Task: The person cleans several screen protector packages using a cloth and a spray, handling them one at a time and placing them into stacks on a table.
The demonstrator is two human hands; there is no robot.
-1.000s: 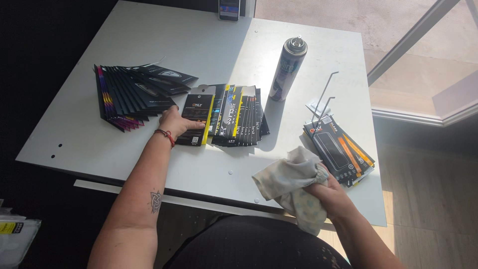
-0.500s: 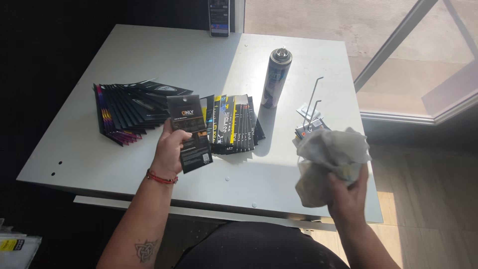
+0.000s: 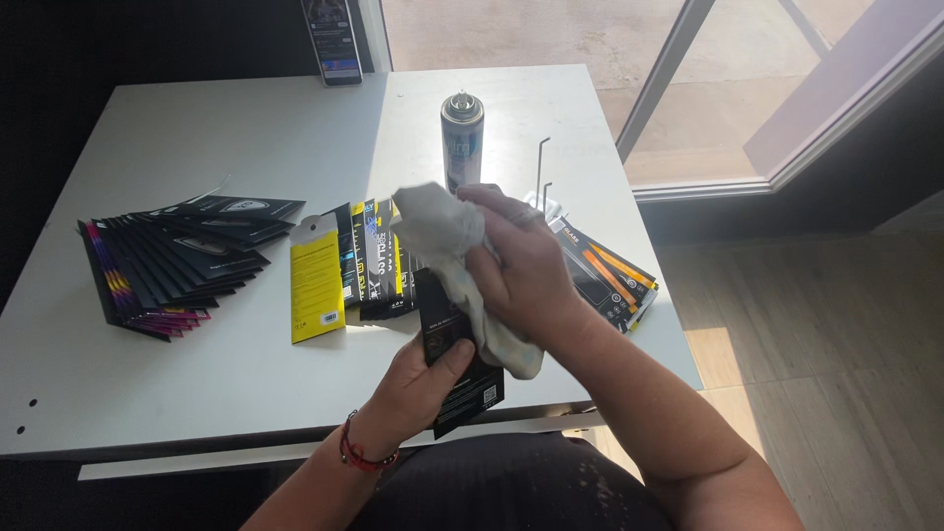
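Head view. Left hand point(image 3: 418, 379) clamps lower end of black flat packet point(image 3: 457, 359), thumb across face, packet lifted off table near edge, tilted so face is presented. Right hand point(image 3: 526, 265) closed around grey cloth point(image 3: 447, 236), pressing it on packet's upper part. White table point(image 3: 197, 147) carries fanned black packets point(image 3: 177, 261) left, yellow packet point(image 3: 317, 280) beside centre row, spray can point(image 3: 461, 138) upright far centre, orange-striped stack point(image 3: 610, 275) right.

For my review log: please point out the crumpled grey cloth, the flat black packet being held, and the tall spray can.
Crumpled grey cloth point(image 3: 442, 236), head view, upper folds.
Flat black packet point(image 3: 470, 385), head view, lower half.
Tall spray can point(image 3: 461, 143), head view, upper body.
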